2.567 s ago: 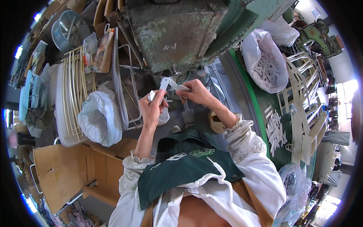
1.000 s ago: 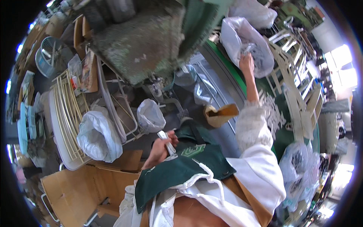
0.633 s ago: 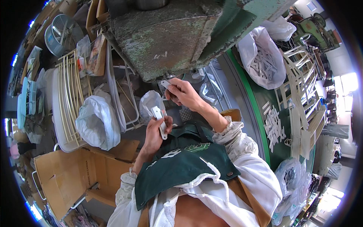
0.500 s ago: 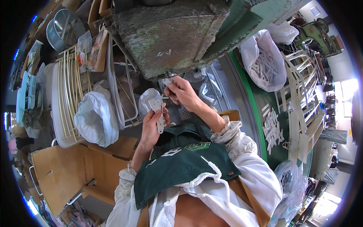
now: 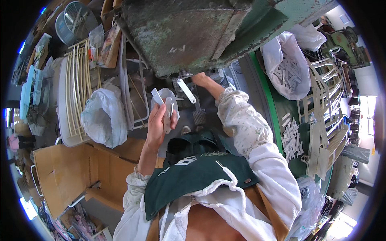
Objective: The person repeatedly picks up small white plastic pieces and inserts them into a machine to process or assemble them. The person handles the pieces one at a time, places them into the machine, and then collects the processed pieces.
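My left hand (image 5: 155, 122) is closed around several flat white strips (image 5: 167, 117) with rounded ends, which stick out past its fingers at different angles. Beneath the lower edge of the worn green machine (image 5: 177, 44), another white strip (image 5: 187, 91) with a hole in its end slants out. To the right of that strip, my right hand (image 5: 200, 78) reaches in under the machine; its fingers are hidden there. Below my left hand's strips, a small white bag (image 5: 174, 94) hangs partly covered.
On the right, a green-edged table (image 5: 274, 120) holds a white sack (image 5: 287, 90) of pale strips and a loose pile of strips (image 5: 292, 140). To the left are a white plastic bag (image 5: 103, 120), thin rods (image 5: 74, 96) and an open cardboard box (image 5: 64, 172).
My right hand has let go of a white strip at the machine and moved right and up, under it. My left hand has shifted slightly, its strips now fanned apart.
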